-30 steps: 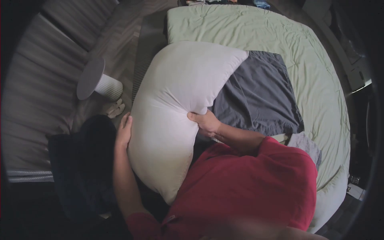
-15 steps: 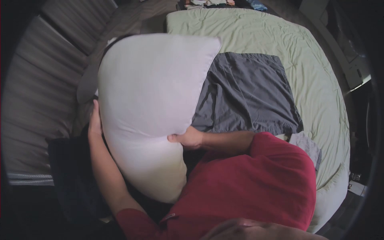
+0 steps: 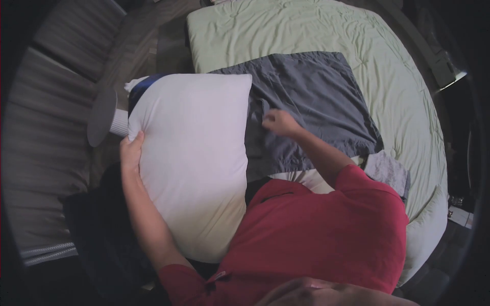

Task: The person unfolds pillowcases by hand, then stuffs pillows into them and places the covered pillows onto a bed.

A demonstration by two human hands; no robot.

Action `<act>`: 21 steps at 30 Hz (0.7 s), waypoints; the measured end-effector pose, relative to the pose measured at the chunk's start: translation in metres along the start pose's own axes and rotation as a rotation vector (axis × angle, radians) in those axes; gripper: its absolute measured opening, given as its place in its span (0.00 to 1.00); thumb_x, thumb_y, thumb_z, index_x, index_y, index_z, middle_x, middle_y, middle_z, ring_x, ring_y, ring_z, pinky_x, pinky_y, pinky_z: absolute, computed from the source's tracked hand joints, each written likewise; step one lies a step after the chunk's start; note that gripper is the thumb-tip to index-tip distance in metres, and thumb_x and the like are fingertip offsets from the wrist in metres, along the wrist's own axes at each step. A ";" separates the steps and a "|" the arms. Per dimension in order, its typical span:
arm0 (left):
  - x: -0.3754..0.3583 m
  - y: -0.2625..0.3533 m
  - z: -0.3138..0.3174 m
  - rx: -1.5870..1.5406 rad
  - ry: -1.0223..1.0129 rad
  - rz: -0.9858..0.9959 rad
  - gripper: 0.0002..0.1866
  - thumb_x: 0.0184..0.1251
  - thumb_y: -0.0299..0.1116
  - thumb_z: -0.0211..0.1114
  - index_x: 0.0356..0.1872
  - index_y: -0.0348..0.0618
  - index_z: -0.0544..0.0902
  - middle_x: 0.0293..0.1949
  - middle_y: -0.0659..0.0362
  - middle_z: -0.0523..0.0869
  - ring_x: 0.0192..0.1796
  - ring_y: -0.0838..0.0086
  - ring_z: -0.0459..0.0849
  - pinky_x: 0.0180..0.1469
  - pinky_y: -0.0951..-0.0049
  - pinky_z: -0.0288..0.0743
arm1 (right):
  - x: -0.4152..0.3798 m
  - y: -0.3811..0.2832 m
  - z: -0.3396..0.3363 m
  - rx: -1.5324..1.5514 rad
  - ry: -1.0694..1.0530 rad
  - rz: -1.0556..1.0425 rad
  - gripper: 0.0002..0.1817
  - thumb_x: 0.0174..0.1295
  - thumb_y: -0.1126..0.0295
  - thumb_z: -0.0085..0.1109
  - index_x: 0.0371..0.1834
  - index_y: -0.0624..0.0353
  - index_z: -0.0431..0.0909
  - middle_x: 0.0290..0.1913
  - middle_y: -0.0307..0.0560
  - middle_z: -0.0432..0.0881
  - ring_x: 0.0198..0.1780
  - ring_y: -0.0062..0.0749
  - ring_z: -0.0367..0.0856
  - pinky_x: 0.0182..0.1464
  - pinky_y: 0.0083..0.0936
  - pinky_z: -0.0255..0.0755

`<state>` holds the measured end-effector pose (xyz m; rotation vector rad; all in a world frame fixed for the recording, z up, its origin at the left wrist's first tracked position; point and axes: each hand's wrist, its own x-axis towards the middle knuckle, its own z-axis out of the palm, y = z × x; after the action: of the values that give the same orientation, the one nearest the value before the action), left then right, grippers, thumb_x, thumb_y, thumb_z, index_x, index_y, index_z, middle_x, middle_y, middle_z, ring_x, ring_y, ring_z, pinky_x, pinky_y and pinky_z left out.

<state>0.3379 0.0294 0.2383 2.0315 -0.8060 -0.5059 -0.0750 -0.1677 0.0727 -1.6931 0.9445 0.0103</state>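
A plump white pillow (image 3: 194,143) stands up in front of me, leaning along my body at the left. My left hand (image 3: 132,153) grips its left edge, thumb on the front face and the other fingers hidden behind. A dark grey cloth (image 3: 321,97), like a pillowcase, lies spread and creased on the bed to the right of the pillow. Over the cloth's left part is my right hand (image 3: 282,123), apart from the pillow, its fingers curled in. Whether those fingers pinch any cloth I cannot tell.
A light green quilt (image 3: 393,97) covers the bed. A light grey cloth (image 3: 389,171) lies by my right elbow, with a pale pillow (image 3: 426,239) at the near right. A round grey table (image 3: 101,117) stands left of the pillow. Grey curtains (image 3: 48,153) hang at far left.
My right hand has let go of the pillow's right edge and moved right and up over the grey cloth. The pillow has turned upright, and my left hand now grips its left edge.
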 end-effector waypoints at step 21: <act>0.015 0.037 0.086 0.432 -0.220 0.223 0.16 0.66 0.40 0.69 0.43 0.34 0.88 0.43 0.49 0.89 0.46 0.60 0.84 0.52 0.62 0.73 | 0.073 0.029 -0.079 0.174 0.773 0.145 0.11 0.53 0.71 0.44 0.29 0.55 0.80 0.33 0.41 0.83 0.37 0.33 0.75 0.39 0.34 0.65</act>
<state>0.2830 -0.0458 0.2222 2.2588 -1.3545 -0.4612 -0.0777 -0.2749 0.0441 -1.4663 1.5803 -0.6508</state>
